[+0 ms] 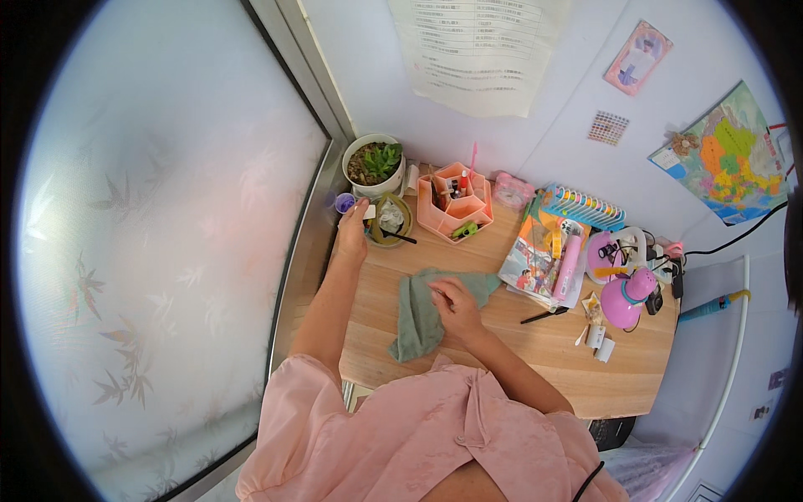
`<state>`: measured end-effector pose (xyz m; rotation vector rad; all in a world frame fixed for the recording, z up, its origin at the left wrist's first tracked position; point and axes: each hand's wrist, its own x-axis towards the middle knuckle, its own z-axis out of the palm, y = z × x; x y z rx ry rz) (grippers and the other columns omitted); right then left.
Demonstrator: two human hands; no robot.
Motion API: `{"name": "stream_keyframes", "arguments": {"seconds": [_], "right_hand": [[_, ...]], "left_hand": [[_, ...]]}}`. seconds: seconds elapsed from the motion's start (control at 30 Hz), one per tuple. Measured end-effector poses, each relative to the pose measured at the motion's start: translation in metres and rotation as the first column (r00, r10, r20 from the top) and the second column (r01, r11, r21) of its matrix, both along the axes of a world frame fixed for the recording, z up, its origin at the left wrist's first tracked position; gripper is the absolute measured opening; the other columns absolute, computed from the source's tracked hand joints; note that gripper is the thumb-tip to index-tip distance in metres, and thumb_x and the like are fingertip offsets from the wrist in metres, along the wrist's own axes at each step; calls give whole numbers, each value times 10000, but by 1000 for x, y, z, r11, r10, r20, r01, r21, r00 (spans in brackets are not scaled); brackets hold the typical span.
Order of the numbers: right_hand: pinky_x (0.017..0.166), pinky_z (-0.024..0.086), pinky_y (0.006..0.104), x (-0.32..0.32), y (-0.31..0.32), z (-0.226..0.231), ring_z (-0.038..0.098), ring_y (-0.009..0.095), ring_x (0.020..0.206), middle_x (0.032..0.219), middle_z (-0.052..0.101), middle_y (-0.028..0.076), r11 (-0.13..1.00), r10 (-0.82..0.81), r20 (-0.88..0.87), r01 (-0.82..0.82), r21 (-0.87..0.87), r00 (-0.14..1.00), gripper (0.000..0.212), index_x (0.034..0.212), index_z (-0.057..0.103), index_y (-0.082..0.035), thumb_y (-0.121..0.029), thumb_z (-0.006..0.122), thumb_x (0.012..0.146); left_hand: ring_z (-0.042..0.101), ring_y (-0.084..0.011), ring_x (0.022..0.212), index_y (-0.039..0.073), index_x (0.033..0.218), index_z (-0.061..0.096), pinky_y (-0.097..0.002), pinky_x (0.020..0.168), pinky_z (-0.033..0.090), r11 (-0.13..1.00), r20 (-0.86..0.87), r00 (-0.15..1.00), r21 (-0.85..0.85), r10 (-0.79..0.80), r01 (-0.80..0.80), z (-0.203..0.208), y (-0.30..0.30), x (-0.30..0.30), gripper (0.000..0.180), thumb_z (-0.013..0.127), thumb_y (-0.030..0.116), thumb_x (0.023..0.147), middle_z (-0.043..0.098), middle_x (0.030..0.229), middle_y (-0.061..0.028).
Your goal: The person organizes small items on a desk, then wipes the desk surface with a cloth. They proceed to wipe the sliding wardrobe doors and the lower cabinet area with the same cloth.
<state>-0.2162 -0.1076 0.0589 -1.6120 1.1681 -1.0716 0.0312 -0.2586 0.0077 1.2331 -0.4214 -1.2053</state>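
- Left hand [352, 238]: upper left of the desk [376, 284], fingers directed toward the top of the frame, beside a small purple cup [345, 203]. Grasp on the cup cannot be confirmed; finger closure cannot be determined.
- Right hand [457, 309]: center of the frame, fingers bent, in contact with the grey-green cloth [416, 322]. Whether the fingers grip the fabric or only press on it cannot be determined.
- Cloth: spread with folds on the desk at frame center, extending to both sides of the right hand.
- Round dish [407, 216]: right of the left hand; contains a crumpled white tissue [391, 218].
- Potted plant [381, 161]: white pot, above the purple cup.
- Coral desk organizer [434, 221]: upper center, right of the dish; compartments hold small items.
- Pink desk lamp [621, 303]: right portion of the desk.
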Motion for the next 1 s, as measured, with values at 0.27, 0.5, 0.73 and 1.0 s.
{"name": "stream_keyframes", "arguments": {"seconds": [0.27, 0.5, 0.73, 1.0], "right_hand": [[593, 460, 267, -8, 16, -10, 569, 172, 673, 925, 598, 93, 996, -61, 53, 57, 74, 997, 137, 996, 651, -20, -32, 600, 870], [587, 457, 267, -18, 33, -22, 569, 165, 667, 878, 601, 90, 993, -83, 27, 80, 92, 996, 132, 989, 654, -17, -31, 599, 869], [627, 472, 303, -37, 51, -30, 591, 215, 699, 871, 621, 117, 973, -153, 17, 147, 178, 988, 139, 989, 652, -12, -74, 590, 881], [637, 467, 272, -102, 88, -57, 590, 156, 734, 850, 608, 89, 926, -348, -99, 359, 115, 932, 187, 1067, 629, -34, -128, 579, 913]], "left_hand": [[518, -166, 1125, 17, 1200, 592, -327, 1010, 344, 1000, 34, 999, 13, -11, 10, 5, -8, 3, 342, 596, 221, 925, 607, 1188, -62], [530, -161, 1174, 0, 1296, 526, -271, 996, 392, 978, 540, 827, -36, -156, 208, 3, 2, 0, 370, 545, 156, 961, 571, 1286, -97], [510, -201, 1203, 29, 1326, 509, -300, 1007, 374, 942, 722, 615, 170, -319, 289, 45, 22, -34, 422, 512, 265, 977, 563, 1294, -119], [402, -243, 1307, 2, 1323, 486, -326, 1071, 306, 900, 763, 567, 45, -312, 434, -8, 13, -13, 410, 501, 219, 976, 444, 1407, -137]]}}
